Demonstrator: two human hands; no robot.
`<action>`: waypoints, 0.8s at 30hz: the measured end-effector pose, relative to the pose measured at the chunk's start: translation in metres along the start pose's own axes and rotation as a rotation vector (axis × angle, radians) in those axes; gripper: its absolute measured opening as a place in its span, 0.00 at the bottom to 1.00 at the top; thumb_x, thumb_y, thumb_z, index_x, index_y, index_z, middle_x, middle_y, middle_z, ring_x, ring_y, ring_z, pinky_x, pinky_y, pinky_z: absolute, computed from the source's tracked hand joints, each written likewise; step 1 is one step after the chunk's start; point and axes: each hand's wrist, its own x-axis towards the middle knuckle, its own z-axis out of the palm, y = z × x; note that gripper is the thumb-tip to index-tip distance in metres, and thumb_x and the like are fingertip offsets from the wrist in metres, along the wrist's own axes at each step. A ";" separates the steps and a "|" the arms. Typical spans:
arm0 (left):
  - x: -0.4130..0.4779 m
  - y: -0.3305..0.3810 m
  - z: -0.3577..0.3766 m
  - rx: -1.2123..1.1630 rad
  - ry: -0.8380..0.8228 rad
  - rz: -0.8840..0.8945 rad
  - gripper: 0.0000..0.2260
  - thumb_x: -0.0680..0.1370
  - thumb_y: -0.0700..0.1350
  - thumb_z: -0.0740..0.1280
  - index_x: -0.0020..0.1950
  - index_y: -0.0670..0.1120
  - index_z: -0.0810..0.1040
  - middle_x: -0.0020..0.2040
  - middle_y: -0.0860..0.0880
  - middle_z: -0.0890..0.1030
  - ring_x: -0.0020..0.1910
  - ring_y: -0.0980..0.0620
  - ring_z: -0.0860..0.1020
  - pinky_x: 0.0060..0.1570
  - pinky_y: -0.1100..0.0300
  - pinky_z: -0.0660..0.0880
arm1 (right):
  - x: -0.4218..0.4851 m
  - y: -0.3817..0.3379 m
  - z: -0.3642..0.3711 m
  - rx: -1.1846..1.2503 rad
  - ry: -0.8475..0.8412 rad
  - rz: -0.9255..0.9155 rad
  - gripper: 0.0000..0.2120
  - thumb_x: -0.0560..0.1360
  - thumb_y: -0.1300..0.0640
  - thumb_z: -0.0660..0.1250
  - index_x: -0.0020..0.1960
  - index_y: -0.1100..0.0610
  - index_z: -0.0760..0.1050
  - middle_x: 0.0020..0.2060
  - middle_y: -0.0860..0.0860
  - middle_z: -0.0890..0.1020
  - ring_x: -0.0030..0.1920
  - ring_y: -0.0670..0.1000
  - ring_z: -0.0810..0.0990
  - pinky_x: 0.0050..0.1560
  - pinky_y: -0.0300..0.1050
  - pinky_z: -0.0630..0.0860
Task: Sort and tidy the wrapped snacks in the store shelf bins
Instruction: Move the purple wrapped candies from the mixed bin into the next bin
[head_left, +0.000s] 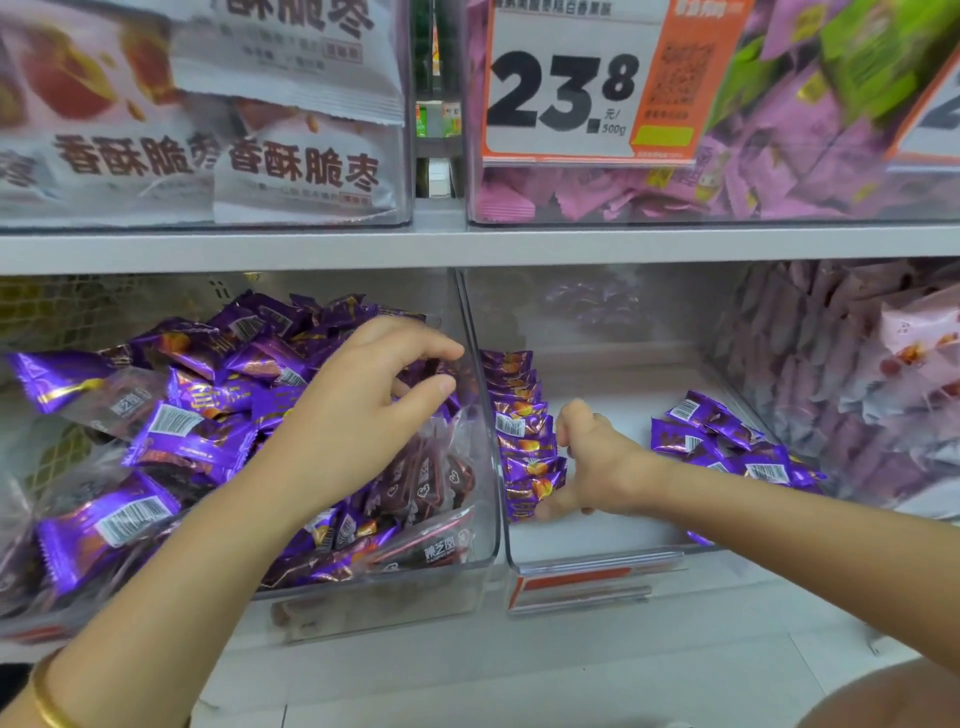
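Note:
The left clear bin (480, 564) holds a loose heap of purple wrapped snacks (197, 431), mixed with darker brown packs (426, 483). My left hand (363, 400) hovers over that heap near the bin's right wall, fingers curved, thumb and forefinger apart, holding nothing. In the right clear bin (597, 557), a neat row of purple packs (519, 415) stands on edge along the left wall. My right hand (597, 462) presses against the near end of this row. A small loose pile of purple packs (727, 441) lies at that bin's right side.
A white shelf board (467, 244) runs just above the bins. Above it stand a bin of white bags (291, 166) and a bin of pink packs (753, 176) with a 23.8 price tag (566, 88). A bin of pale pink packs (883, 374) sits at the right.

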 end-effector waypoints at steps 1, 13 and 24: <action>0.000 0.000 -0.008 0.021 0.036 -0.018 0.11 0.75 0.40 0.66 0.55 0.52 0.79 0.50 0.55 0.74 0.45 0.67 0.73 0.45 0.78 0.66 | -0.005 -0.005 -0.006 -0.035 0.029 -0.021 0.28 0.63 0.56 0.79 0.43 0.51 0.58 0.49 0.52 0.64 0.32 0.46 0.67 0.26 0.32 0.64; -0.019 -0.042 -0.081 0.624 -0.025 -0.243 0.17 0.71 0.55 0.67 0.58 0.53 0.79 0.54 0.48 0.79 0.56 0.41 0.74 0.56 0.44 0.70 | -0.004 -0.147 0.008 -0.379 0.134 -0.563 0.30 0.71 0.52 0.71 0.69 0.52 0.62 0.60 0.56 0.71 0.61 0.58 0.71 0.61 0.53 0.70; -0.033 -0.051 -0.074 0.600 -0.238 -0.260 0.27 0.70 0.53 0.71 0.67 0.53 0.68 0.64 0.53 0.64 0.62 0.50 0.62 0.64 0.54 0.64 | 0.013 -0.163 0.057 -0.517 0.186 -0.504 0.34 0.64 0.47 0.73 0.64 0.56 0.62 0.61 0.55 0.64 0.59 0.59 0.67 0.49 0.49 0.70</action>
